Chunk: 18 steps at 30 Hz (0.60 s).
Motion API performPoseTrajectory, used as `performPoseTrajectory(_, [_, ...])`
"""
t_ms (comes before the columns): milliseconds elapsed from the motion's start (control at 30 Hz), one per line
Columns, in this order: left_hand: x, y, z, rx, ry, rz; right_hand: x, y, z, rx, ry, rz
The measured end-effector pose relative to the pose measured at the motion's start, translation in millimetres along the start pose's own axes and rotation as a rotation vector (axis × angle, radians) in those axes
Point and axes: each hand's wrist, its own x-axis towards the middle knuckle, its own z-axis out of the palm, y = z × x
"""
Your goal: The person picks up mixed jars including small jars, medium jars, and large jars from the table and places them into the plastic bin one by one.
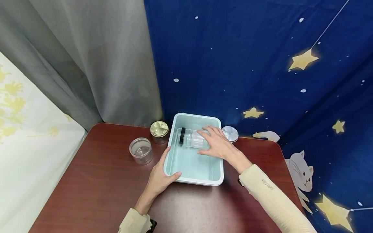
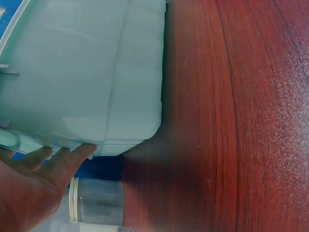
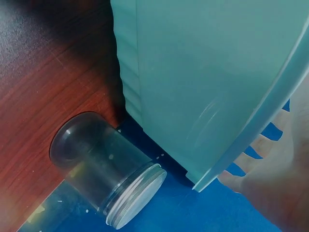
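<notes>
A pale blue-green plastic bin [image 1: 193,166] stands on the table. Inside it a clear jar [image 1: 197,139] lies on its side, its black lid [image 1: 182,136] toward the left. My right hand [image 1: 215,142] is over the jar's right end with fingers and thumb spread; whether they touch it I cannot tell. In the right wrist view, the rim partly hides this hand [image 3: 268,166]. My left hand [image 1: 160,176] holds the bin's near left corner, thumb at the front rim. Its fingers [image 2: 75,159] rest along the outer left wall in the left wrist view.
Left of the bin are a gold-lidded clear jar [image 1: 159,131] and, nearer me, a clear jar without a lid [image 1: 141,151]. A silver-lidded jar [image 3: 108,169] stands close by the bin's right side. Curtains [image 1: 233,64] hang behind the table [image 1: 110,181].
</notes>
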Motion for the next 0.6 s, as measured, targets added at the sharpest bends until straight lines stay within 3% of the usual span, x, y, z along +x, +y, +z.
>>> performPoseTrajectory(600, [-0.7,-2.0,-0.6,0.004,-0.007,-0.027,-11,4,-1.7,-0.005,0.017,0.013])
